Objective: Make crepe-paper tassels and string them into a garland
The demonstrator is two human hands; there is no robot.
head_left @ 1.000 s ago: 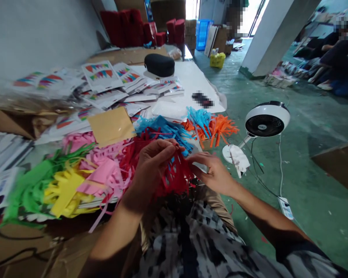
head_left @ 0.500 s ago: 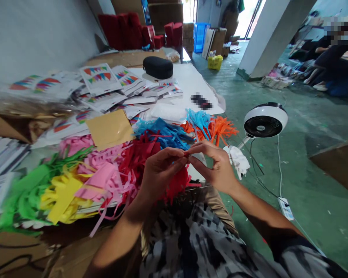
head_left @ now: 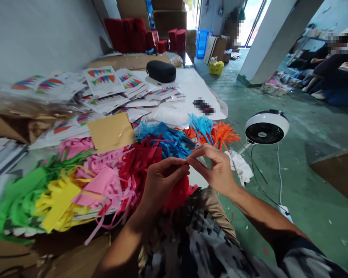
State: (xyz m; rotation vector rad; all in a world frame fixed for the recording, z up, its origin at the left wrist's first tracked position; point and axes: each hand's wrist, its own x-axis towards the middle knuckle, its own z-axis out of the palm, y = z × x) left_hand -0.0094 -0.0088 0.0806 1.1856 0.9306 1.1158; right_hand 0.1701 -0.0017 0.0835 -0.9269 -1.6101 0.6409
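Note:
My left hand (head_left: 161,181) is closed around a bunch of red paper fringe (head_left: 178,193) that hangs below its palm, over my lap. My right hand (head_left: 216,168) pinches the top of the same red fringe, fingertips meeting the left hand's at about the middle of the view. Behind the hands lie piles of cut paper fringe on the table: red (head_left: 140,160), blue (head_left: 164,137), orange (head_left: 220,133), pink (head_left: 104,177), yellow (head_left: 58,199) and green (head_left: 16,197).
A brown envelope (head_left: 111,131) lies on the piles. Printed packets (head_left: 104,81) and a black case (head_left: 161,70) sit further back on a white sheet (head_left: 195,83). A white floor fan (head_left: 266,129) and a power strip (head_left: 285,210) stand on the green floor at right. People sit far right.
My right hand rose from beside the red fringe to meet the left hand's fingertips and pinch the fringe top. Both hands lifted slightly, gathering the red fringe into a tighter bunch.

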